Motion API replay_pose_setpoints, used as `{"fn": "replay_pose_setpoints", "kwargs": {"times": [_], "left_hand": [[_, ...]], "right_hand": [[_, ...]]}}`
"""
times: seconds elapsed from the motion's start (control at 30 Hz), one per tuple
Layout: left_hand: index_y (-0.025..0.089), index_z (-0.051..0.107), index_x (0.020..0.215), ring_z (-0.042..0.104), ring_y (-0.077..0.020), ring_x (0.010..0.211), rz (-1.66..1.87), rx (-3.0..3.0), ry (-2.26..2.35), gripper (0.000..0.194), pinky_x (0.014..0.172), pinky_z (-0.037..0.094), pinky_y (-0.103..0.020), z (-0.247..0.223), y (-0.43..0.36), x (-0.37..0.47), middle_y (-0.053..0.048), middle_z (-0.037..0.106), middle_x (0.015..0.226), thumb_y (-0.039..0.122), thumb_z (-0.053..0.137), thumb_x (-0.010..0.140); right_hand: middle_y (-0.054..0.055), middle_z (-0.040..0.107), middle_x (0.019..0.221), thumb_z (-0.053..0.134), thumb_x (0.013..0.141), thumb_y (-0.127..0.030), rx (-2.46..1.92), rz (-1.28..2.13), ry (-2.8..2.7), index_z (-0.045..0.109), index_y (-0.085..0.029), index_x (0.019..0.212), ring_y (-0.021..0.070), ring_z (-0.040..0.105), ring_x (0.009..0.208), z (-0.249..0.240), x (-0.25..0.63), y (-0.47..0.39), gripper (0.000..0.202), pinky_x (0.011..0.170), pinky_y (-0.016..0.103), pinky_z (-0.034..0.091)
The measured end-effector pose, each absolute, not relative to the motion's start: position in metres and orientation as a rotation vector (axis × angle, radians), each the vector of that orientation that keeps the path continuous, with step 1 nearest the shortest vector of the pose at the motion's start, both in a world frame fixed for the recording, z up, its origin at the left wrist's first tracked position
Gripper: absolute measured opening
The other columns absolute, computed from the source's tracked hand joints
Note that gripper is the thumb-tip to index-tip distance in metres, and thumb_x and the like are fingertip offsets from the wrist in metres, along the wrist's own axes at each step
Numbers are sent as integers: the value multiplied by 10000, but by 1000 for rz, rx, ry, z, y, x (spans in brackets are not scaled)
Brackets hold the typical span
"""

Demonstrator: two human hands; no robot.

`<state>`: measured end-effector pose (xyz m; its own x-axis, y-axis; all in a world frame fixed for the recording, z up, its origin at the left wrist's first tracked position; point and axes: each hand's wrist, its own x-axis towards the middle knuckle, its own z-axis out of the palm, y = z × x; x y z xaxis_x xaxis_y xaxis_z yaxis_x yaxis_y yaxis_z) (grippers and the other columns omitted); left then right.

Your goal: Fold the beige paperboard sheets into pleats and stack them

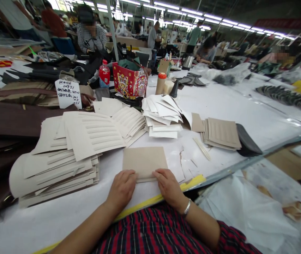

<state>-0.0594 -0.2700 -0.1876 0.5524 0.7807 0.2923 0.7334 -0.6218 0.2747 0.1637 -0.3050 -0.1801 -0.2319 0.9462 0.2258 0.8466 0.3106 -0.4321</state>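
Observation:
A beige rectangular leather piece (145,160) lies flat on the white table in front of me. My left hand (122,187) is closed at its near left corner, fingers curled over the edge. At the near right corner, my right hand (167,185) pinches the same edge; a silver bracelet is on that wrist. The thumbs are mostly hidden. Left of the piece is a big pile of cream panels (60,176) with raised ribs. Beyond it rises a stack of white sheets (163,113). Several ribbed tan pieces (221,132) lie in a small stack to the right.
Narrow pale strips (202,149) and a black curved piece (247,141) lie on the right. Farther back stand a red patterned box (130,81), a red-capped bottle (104,74) and an orange-capped container (161,83). Dark brown bags (10,120) fill the left. Other people work behind.

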Motion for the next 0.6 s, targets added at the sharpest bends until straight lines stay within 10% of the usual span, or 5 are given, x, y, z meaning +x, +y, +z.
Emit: {"fn": "replay_pose_setpoints", "kwargs": {"times": [0.6], "left_hand": [[218,551,996,454,-212,930,490,2575,1405,194,799,377,-370,-185,-267,-45,-53,538,996,290,438,855]], "right_hand": [[71,547,971,465,840,-228,-1684,360,-2042,552,-204,1058,185,475,923,-178,157,-299,236,817,331,390]]}}
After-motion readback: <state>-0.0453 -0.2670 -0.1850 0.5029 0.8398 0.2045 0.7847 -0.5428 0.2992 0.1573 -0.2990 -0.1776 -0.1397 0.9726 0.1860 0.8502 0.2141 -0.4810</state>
